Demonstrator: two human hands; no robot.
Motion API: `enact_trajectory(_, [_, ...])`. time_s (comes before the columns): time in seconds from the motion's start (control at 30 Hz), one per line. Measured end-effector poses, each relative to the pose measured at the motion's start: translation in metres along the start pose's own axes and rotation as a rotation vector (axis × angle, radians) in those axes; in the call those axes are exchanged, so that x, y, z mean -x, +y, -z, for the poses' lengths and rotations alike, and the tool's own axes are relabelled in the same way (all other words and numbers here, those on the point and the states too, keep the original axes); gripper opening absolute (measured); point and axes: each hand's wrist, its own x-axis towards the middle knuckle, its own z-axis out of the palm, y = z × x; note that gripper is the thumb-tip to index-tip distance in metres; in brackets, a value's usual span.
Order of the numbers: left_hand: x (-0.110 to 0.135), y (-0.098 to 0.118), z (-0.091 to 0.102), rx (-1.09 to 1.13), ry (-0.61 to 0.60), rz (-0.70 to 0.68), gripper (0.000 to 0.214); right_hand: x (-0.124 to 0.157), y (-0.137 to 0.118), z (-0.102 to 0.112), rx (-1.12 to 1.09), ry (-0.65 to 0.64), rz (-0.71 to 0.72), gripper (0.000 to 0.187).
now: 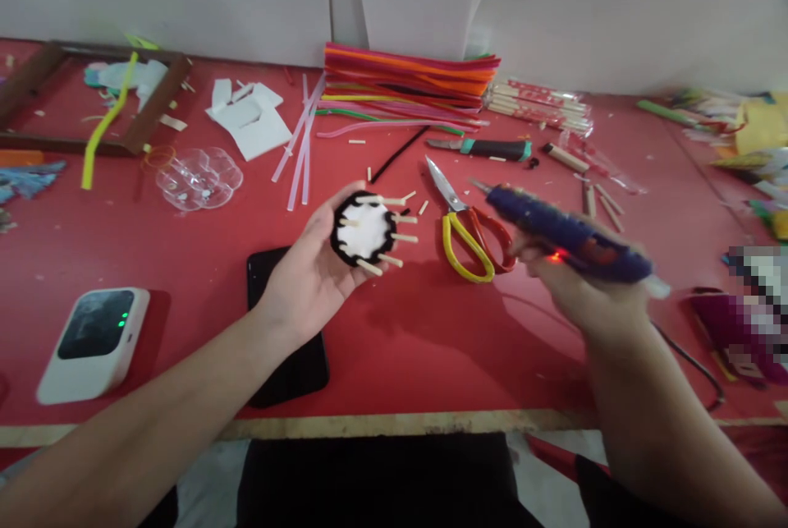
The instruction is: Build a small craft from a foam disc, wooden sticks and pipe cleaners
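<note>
My left hand point(301, 290) holds a small round craft piece point(366, 234), with the fingers curled around its underside. The piece has a white base, a black fuzzy pipe cleaner winding round its rim, and several short wooden sticks standing out from the edge toward the right. In my right hand point(582, 294) is a dark blue hot glue gun point(566, 232), gripped by the handle, a red light glowing near the fingers. Its nozzle points left, apart from the craft piece. Between the two hands lie scissors point(468, 245) with one yellow and one red handle.
A black phone point(289, 384) lies partly under my left forearm, with a white device point(92, 347) farther left. Behind are bundled pipe cleaners point(406, 80), a utility knife point(492, 149), packaged sticks point(542, 105), a clear plastic palette point(200, 177) and a brown frame point(67, 142).
</note>
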Motion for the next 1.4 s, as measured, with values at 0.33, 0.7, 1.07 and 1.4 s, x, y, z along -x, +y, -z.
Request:
enact_trajectory(0.33, [-0.018, 0.031, 0.010, 0.077, 0.171, -0.142, 0.036, -0.037, 0.053, 0.048, 0.978, -0.353, -0.114, 0.050])
enact_trajectory(0.7, [-0.016, 0.019, 0.009, 0.014, 0.153, -0.018, 0.038, -0.030, -0.023, -0.001, 0.813, -0.190, 0.450, 0.029])
enact_trajectory(1.07, [-0.012, 0.016, 0.001, 0.052, 0.165, 0.165, 0.045, -0.083, -0.055, -0.105, 0.874, -0.774, 0.529, 0.020])
enact_trajectory(1.4, [-0.008, 0.011, -0.005, 0.026, 0.234, 0.168, 0.041, -0.091, -0.047, -0.086, 0.290, -0.478, 0.397, 0.008])
